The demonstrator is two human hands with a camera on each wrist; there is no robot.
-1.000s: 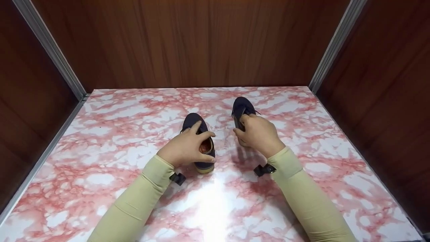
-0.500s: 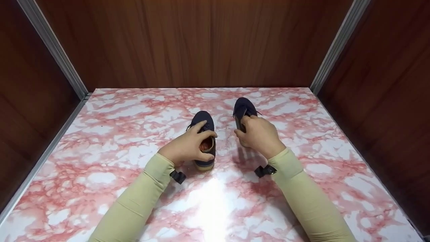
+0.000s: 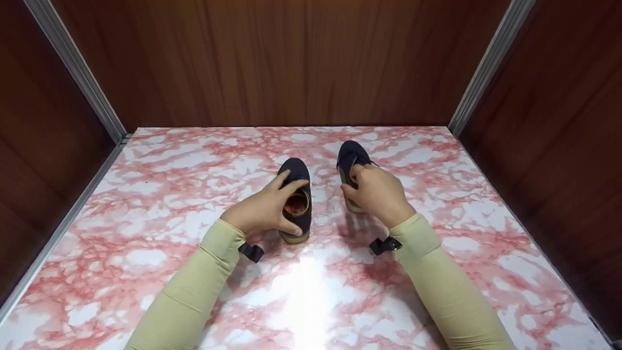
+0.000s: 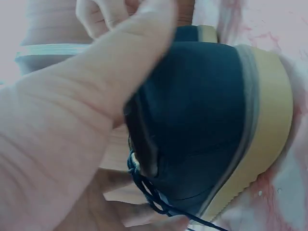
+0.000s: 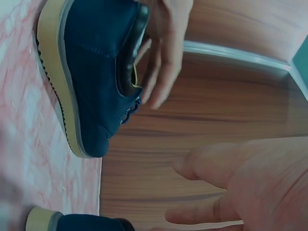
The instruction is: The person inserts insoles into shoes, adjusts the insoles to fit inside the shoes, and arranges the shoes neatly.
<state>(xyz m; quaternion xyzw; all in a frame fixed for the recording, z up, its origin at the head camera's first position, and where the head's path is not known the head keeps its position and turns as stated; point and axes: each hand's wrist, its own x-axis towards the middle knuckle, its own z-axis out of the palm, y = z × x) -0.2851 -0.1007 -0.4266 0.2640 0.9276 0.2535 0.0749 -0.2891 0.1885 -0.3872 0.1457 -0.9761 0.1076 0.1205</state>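
Two dark navy lace-up shoes with tan soles stand on the table, toes pointing away. Over the left shoe (image 3: 294, 167) is my left hand (image 3: 260, 209), fingers spread above the laces and thumb near the heel; the reddish insole shows between them. The right wrist view catches this same shoe (image 5: 89, 72) side-on, with left fingers loose by its opening. Farther right, my right hand (image 3: 376, 192) hovers at the opening of the right shoe (image 3: 350, 148), its fingers relaxed and partly covering that opening. Only a corner of the right shoe (image 5: 91, 223) enters the right wrist view.
The table (image 3: 160, 214) has a red and white marbled top. Brown wood-grain panels (image 3: 291, 63) rise behind it and on both sides, joined by grey metal posts (image 3: 486, 68). A gap separates the two shoes.
The left shoe has turned straighter, its toe swinging right, and slid slightly forward. My left hand has loosened and drawn a little left off it. The right hand and right shoe have barely moved.
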